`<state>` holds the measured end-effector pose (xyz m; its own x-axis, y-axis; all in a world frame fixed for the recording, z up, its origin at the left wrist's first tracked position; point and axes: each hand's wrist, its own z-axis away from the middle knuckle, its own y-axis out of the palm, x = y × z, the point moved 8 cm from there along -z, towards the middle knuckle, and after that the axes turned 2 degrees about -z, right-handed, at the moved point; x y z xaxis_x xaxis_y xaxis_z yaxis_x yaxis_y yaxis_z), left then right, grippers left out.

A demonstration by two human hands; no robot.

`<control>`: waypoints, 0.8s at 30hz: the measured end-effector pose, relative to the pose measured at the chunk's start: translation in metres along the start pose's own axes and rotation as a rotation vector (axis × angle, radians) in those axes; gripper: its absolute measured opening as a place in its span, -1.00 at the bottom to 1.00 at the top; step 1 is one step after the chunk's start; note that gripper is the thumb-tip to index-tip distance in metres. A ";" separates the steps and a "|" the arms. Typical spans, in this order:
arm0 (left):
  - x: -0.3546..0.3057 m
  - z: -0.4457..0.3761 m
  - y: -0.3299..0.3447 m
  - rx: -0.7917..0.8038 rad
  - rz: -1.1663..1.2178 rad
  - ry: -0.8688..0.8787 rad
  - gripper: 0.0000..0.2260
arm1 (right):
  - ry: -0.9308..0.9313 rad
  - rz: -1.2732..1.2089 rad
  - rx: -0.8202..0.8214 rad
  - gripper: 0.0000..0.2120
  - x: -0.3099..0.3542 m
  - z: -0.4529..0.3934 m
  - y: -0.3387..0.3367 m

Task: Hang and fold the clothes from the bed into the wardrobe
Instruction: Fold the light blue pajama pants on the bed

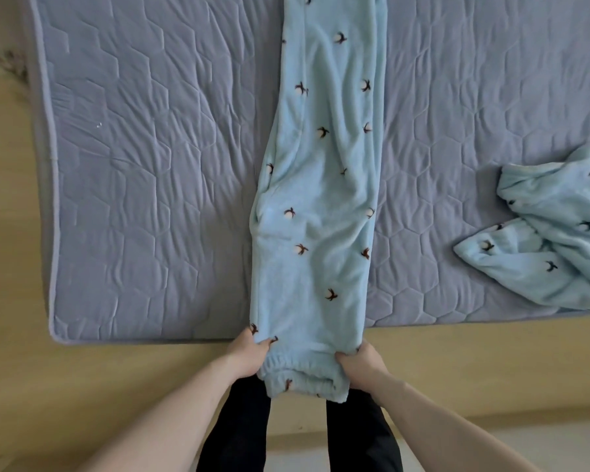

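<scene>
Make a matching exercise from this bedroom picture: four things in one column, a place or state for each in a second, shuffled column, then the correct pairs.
Things
1. pyjama trousers
2. crumpled pyjama piece
3. left hand
4. mattress

Places or states
A. lilac and quilted, lying under the clothes
B. bunched near the right edge of the picture
C. gripping one corner of the waistband
D. laid out straight down the middle of the bed

Pairs: 1-D, 2-B, 3-C, 4-A
</scene>
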<state>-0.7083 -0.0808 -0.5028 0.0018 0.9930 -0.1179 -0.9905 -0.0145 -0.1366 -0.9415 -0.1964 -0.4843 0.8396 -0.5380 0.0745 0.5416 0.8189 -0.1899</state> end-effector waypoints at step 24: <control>-0.160 0.092 -0.117 -0.247 0.333 0.423 -0.85 | -0.250 -0.428 -0.053 -0.81 0.164 0.073 -0.126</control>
<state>-0.6051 -0.2271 -0.3778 -0.1986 0.7982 -0.5688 -0.8859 -0.3944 -0.2442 -0.8692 -0.3731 -0.3768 0.5300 -0.7543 0.3875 0.8426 0.5201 -0.1399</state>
